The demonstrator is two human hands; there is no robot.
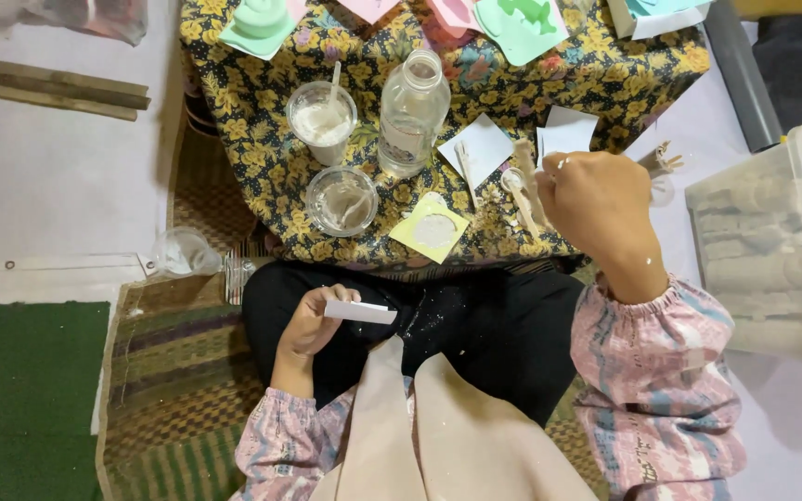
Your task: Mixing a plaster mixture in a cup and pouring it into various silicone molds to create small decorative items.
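Head view – cups (pixel 322 119), bottle (pixel 411 111), floral table (pixel 252 111)

Even soft light, faint shadows, sharp centre, slight wide-angle bending at edges.

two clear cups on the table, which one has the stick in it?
The taller clear cup, the far one beside the bottle: a stick stands in its white mix. The shorter cup, nearer the person, holds only white residue.

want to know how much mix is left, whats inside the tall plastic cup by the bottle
The tall plastic cup holds white paste with a stick standing in it. Its depth is hidden by the cloudy wall.
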